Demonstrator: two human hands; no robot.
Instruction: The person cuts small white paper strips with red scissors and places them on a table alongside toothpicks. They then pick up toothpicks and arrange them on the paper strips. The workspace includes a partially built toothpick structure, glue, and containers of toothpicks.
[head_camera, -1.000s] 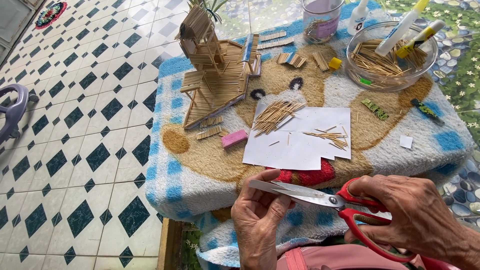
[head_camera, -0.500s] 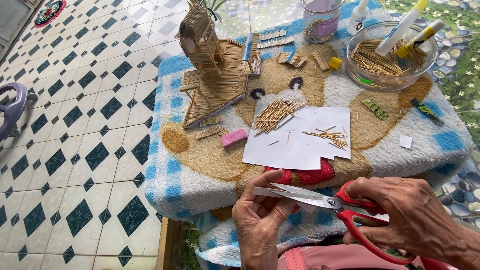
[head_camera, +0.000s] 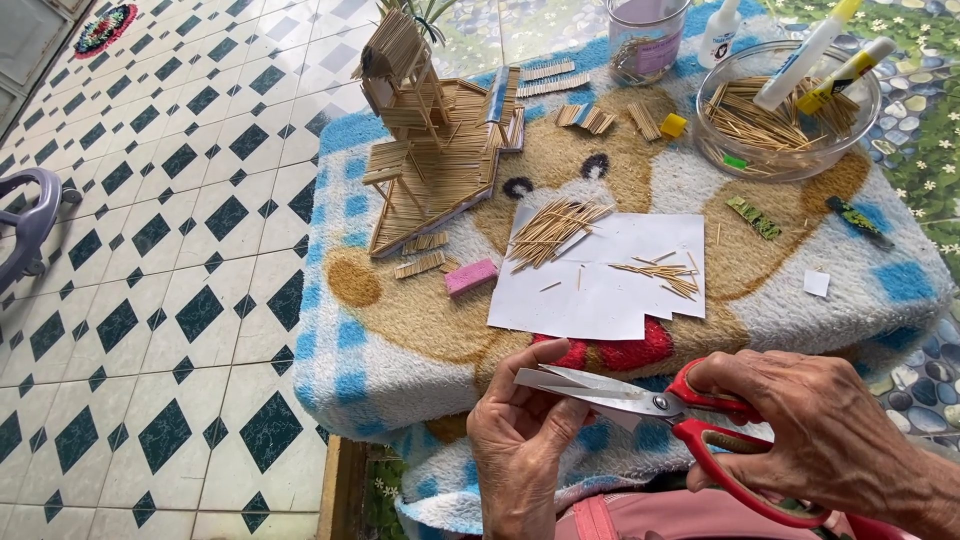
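My right hand (head_camera: 815, 425) grips the red handles of a pair of scissors (head_camera: 640, 400) low in the view, in front of the table. The blades point left and stand slightly apart. My left hand (head_camera: 520, 430) is raised to the blade tips, thumb and fingers curled against them. Whatever they pinch is hidden. Just beyond, a white sheet of paper (head_camera: 600, 290) lies on the towel-covered table (head_camera: 400, 350) with two small heaps of thin wooden sticks (head_camera: 555, 225) on it.
A stick-built model house (head_camera: 420, 120) stands at the table's far left, with a pink block (head_camera: 470, 277) near it. A glass bowl (head_camera: 790, 165) of sticks and glue bottles and a jar (head_camera: 645, 40) sit at the back. Tiled floor lies to the left.
Both hands and the scissors have drifted slightly down and right. The blades have stayed at my left fingertips. Nothing on the table has moved.
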